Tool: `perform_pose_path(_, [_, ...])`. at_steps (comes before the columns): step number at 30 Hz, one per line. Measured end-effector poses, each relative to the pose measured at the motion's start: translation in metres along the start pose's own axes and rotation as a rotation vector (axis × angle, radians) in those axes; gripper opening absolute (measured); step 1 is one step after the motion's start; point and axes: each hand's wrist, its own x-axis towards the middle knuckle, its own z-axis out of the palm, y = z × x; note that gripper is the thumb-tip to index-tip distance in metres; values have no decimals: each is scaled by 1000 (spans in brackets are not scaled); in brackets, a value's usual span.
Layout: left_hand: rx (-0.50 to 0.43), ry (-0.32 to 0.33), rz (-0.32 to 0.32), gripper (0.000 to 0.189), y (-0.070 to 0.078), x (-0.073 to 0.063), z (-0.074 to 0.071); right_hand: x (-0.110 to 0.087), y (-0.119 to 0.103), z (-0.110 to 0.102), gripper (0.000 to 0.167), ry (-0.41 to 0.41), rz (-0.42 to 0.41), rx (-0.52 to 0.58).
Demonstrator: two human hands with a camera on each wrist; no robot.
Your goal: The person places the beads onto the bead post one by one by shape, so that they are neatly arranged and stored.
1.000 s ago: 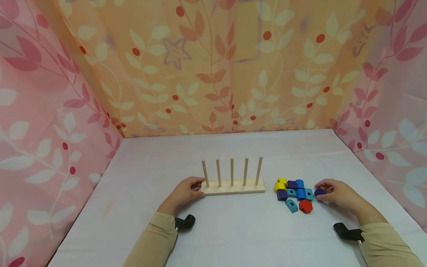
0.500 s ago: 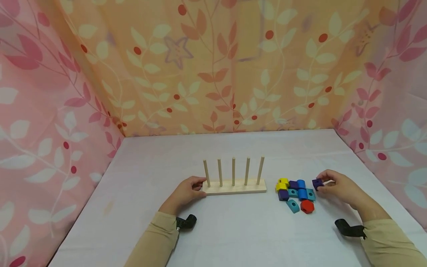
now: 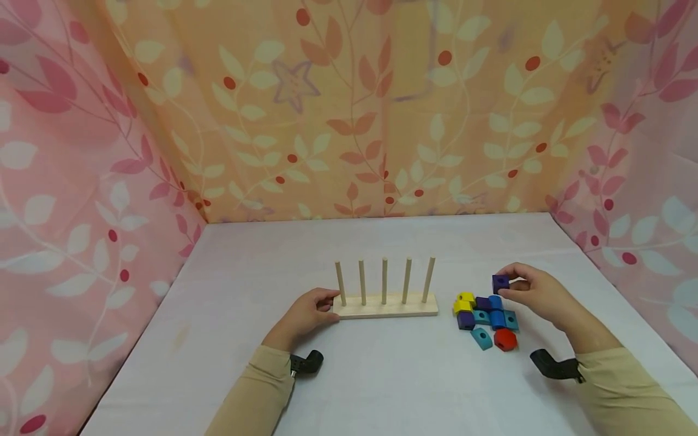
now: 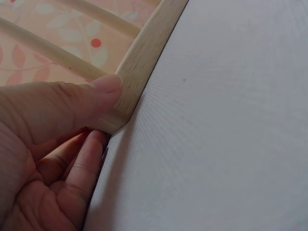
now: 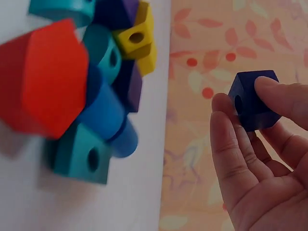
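A pale wooden peg stand (image 3: 387, 310) with several upright rods stands mid-table in the head view. My left hand (image 3: 305, 316) pinches its left end; in the left wrist view the thumb (image 4: 103, 86) presses the wood, while the fingertips behind are partly hidden. Between thumb and fingers, my right hand (image 3: 540, 295) holds a purple cube bead (image 5: 255, 101) with a hole through it, raised above the table. Just below that hand lies a cluster of loose beads: a red one (image 3: 505, 340), blue cylinders (image 3: 497, 319), yellow ones (image 3: 462, 307), teal ones (image 3: 482, 339) and more purple ones (image 3: 466, 320).
White cloth covers the table (image 3: 382, 381). Patterned curtains hang behind it (image 3: 327, 121) and along both sides. A black wrist camera (image 3: 308, 362) sits at the left cuff, another (image 3: 553, 365) at the right.
My right hand has lifted the purple cube bead from beside the cluster and carried it up and to the left, turning it. The left hand keeps its hold on the peg stand.
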Motion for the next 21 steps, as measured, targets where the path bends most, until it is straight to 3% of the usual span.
perform_pose_path(9, [-5, 2, -1, 54, -2, 0, 0, 10, -38, -5, 40, 22, -106, 4])
perform_pose_path(17, [-2, 10, -5, 53, -1, 1, 0, 28, -85, -10, 32, 58, -290, 32])
perform_pose_path(21, [-5, 14, -11, 52, -2, 0, 1, 38, -106, -1, 30, 25, -369, 95])
